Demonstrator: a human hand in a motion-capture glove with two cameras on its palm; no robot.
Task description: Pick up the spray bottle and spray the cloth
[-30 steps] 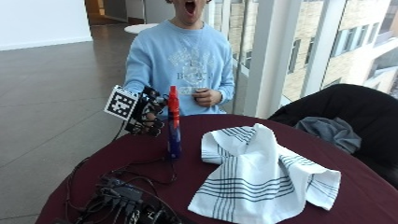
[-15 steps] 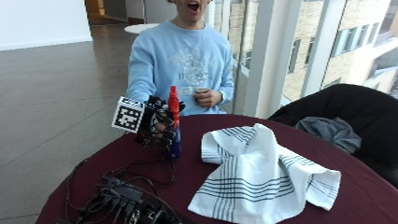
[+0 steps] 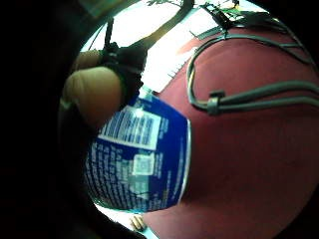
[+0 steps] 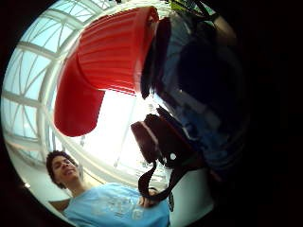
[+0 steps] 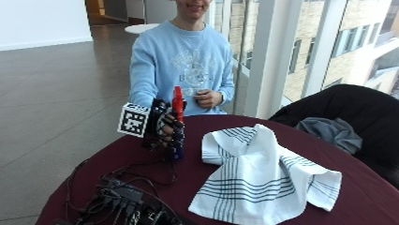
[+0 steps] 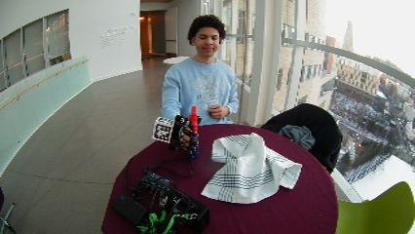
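Nearest the camera, white striped cloth [image 5: 262,178] heaped soft on the maroon table [image 5: 361,206], limp and unlikely to shift under spray. Just beyond, gloved right hand [image 5: 163,125] wrapped around 1 upright blue spray bottle [image 5: 178,136] with red nozzle [image 5: 177,98], base at or near the tabletop. Probably rigid, light, smooth plastic: best held high at the neck, 1 finger reaching the trigger.

Daylight floods in through tall windows [image 6: 305,58] beside the round surface [image 5: 349,187], leaving the city outside washed out. The white striped cloth [image 5: 262,178] is bright and evenly lit, with soft shadows in its folds. Palm views bend strongly toward dark rims; the close bottle label [image 3: 139,159] is blurred.
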